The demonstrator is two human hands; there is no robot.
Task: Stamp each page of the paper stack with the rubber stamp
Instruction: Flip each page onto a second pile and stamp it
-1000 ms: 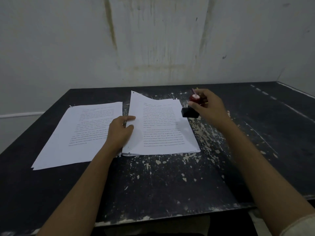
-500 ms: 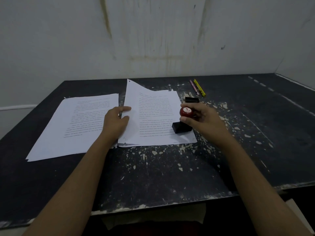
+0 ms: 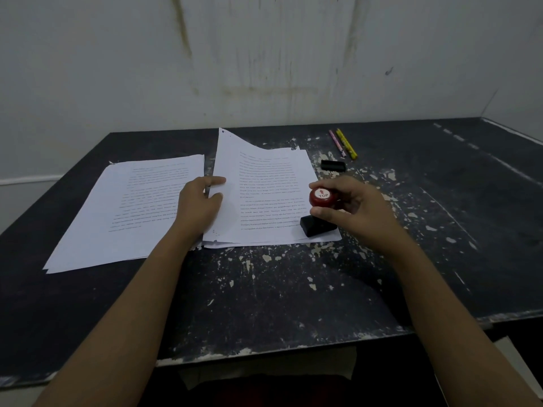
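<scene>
A stack of printed white pages (image 3: 264,186) lies in the middle of the black table (image 3: 279,289). My right hand (image 3: 358,212) grips the red knob of the rubber stamp (image 3: 320,210), whose black base sits on the lower right corner of the top page. My left hand (image 3: 199,204) rests on the stack's left edge with fingers lightly curled over the top sheet, whose far left corner curls upward. A second pile of pages (image 3: 132,210) lies to the left.
A black stamp cap or ink pad (image 3: 333,165) lies behind the stack. Two pens, pink and yellow (image 3: 343,143), lie near the wall. The table's paint is chipped. A white wall stands close behind.
My right hand carried the stamp from the far right of the page down to its lower right corner, where the base now touches the paper. The left hand stayed put.
</scene>
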